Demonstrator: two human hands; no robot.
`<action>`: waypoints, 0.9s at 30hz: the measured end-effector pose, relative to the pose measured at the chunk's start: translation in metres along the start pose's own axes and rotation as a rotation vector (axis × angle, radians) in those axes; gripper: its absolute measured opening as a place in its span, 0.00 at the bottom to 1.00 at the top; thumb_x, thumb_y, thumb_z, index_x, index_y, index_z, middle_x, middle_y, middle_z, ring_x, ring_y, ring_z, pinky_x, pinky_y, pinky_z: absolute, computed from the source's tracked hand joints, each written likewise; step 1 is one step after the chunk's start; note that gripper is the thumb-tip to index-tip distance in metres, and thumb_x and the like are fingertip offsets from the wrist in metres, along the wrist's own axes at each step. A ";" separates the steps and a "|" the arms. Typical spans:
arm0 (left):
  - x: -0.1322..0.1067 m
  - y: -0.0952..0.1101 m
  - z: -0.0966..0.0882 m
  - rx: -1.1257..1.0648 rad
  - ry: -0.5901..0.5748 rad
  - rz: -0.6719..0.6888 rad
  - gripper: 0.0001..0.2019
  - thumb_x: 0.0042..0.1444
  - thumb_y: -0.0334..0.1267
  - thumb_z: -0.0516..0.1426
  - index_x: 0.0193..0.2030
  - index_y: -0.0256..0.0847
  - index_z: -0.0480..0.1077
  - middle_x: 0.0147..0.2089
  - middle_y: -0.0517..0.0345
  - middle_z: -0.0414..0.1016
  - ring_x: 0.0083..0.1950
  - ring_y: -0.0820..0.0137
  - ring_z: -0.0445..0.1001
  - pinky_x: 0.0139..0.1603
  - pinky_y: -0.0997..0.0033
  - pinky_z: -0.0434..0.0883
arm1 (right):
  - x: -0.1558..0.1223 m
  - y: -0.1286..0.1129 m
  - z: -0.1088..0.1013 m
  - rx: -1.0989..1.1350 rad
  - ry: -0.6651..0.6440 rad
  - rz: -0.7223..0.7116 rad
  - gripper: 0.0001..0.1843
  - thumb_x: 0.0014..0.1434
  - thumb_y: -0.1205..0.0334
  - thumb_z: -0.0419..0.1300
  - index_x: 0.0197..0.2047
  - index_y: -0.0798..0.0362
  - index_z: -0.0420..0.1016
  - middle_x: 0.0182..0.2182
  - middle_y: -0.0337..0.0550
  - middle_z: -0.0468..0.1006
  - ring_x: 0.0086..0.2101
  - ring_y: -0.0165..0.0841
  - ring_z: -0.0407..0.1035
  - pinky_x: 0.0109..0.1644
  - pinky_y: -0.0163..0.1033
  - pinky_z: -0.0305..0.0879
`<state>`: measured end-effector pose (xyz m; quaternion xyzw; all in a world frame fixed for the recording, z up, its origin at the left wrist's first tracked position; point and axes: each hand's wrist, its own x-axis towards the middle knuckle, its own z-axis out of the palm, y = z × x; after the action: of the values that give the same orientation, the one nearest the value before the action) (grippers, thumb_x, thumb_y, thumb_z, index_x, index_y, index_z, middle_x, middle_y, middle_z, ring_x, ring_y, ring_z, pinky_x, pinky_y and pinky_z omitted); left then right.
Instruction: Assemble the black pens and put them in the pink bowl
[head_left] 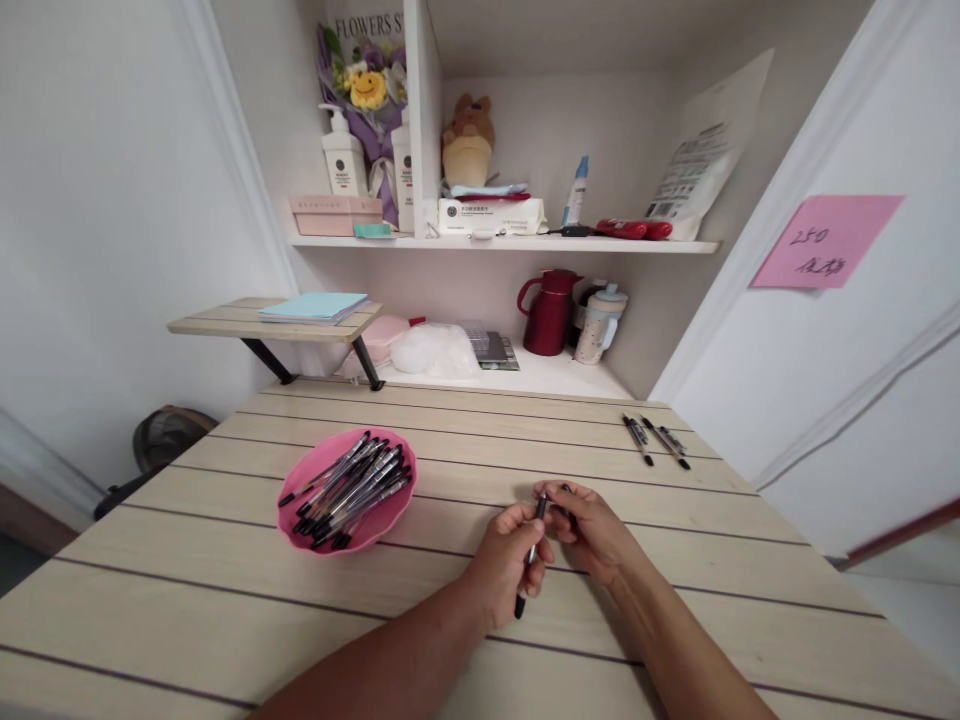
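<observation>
My left hand (504,565) is closed around a pen (531,556), which slants upward with its black lower end sticking out below the fingers. Right beside it, my right hand (589,525) has its fingers pinched together near the pen's upper end. Between those fingers shows a small black piece (568,490) that looks like a pen cap; most of it is hidden. To the left, a pink scalloped bowl (406,450) holds many pens (352,490) with black ends. Several more pens (654,440) lie at the right rear of the table.
The slatted table (465,450) backs onto a shelf unit. A small riser (217,318) carries light blue papers (313,307). Behind stand a red jug (549,315), a pale tumbler (598,325) and a white plastic bag (433,350). A pink note (829,240) sticks to the right wall.
</observation>
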<state>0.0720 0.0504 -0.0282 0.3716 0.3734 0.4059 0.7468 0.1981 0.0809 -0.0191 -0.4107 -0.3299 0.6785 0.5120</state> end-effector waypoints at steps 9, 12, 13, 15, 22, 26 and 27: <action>0.000 0.000 0.001 -0.021 0.015 0.001 0.16 0.46 0.48 0.57 0.36 0.40 0.61 0.22 0.67 0.65 0.12 0.85 0.54 0.12 0.81 0.46 | 0.000 0.002 0.000 -0.011 -0.028 -0.004 0.17 0.38 0.55 0.69 0.28 0.58 0.72 0.13 0.35 0.66 0.13 0.19 0.47 0.16 0.28 0.35; 0.000 0.001 0.001 -0.023 0.019 -0.003 0.15 0.47 0.48 0.56 0.36 0.40 0.60 0.22 0.67 0.65 0.12 0.84 0.54 0.12 0.81 0.46 | 0.000 0.002 0.000 0.002 -0.012 0.015 0.17 0.40 0.53 0.68 0.28 0.57 0.72 0.13 0.35 0.66 0.13 0.19 0.47 0.16 0.28 0.35; 0.000 0.001 0.001 -0.022 0.021 -0.006 0.14 0.47 0.47 0.56 0.36 0.40 0.60 0.22 0.67 0.65 0.12 0.84 0.54 0.12 0.81 0.46 | 0.000 0.002 0.000 -0.006 0.006 0.014 0.16 0.40 0.53 0.68 0.26 0.57 0.71 0.12 0.34 0.66 0.13 0.19 0.47 0.16 0.28 0.35; -0.001 0.002 0.001 -0.021 0.019 -0.014 0.14 0.48 0.46 0.56 0.36 0.40 0.60 0.22 0.67 0.65 0.12 0.84 0.54 0.13 0.81 0.46 | 0.000 0.002 0.000 -0.024 0.018 0.004 0.16 0.39 0.55 0.69 0.24 0.57 0.70 0.12 0.34 0.65 0.13 0.18 0.47 0.16 0.27 0.35; -0.001 0.003 0.000 -0.049 -0.009 -0.006 0.15 0.47 0.47 0.56 0.35 0.40 0.60 0.22 0.67 0.65 0.12 0.85 0.53 0.13 0.81 0.44 | -0.001 0.001 0.002 0.003 -0.021 -0.007 0.17 0.39 0.54 0.68 0.28 0.57 0.72 0.13 0.35 0.67 0.13 0.19 0.49 0.16 0.27 0.36; 0.000 0.002 -0.001 -0.039 -0.026 -0.008 0.14 0.47 0.47 0.56 0.35 0.40 0.60 0.21 0.67 0.65 0.11 0.85 0.52 0.13 0.81 0.42 | -0.002 0.001 0.002 -0.021 0.014 -0.022 0.16 0.38 0.56 0.69 0.24 0.56 0.69 0.12 0.34 0.65 0.13 0.19 0.49 0.16 0.27 0.36; 0.000 0.002 -0.001 -0.043 -0.042 -0.017 0.15 0.47 0.47 0.56 0.36 0.40 0.61 0.21 0.67 0.64 0.11 0.85 0.51 0.13 0.81 0.42 | -0.002 0.001 0.002 -0.004 0.009 -0.031 0.16 0.37 0.56 0.70 0.25 0.57 0.70 0.14 0.35 0.67 0.14 0.20 0.50 0.16 0.27 0.37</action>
<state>0.0707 0.0513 -0.0269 0.3610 0.3518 0.3996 0.7657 0.1962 0.0788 -0.0188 -0.4094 -0.3353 0.6681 0.5230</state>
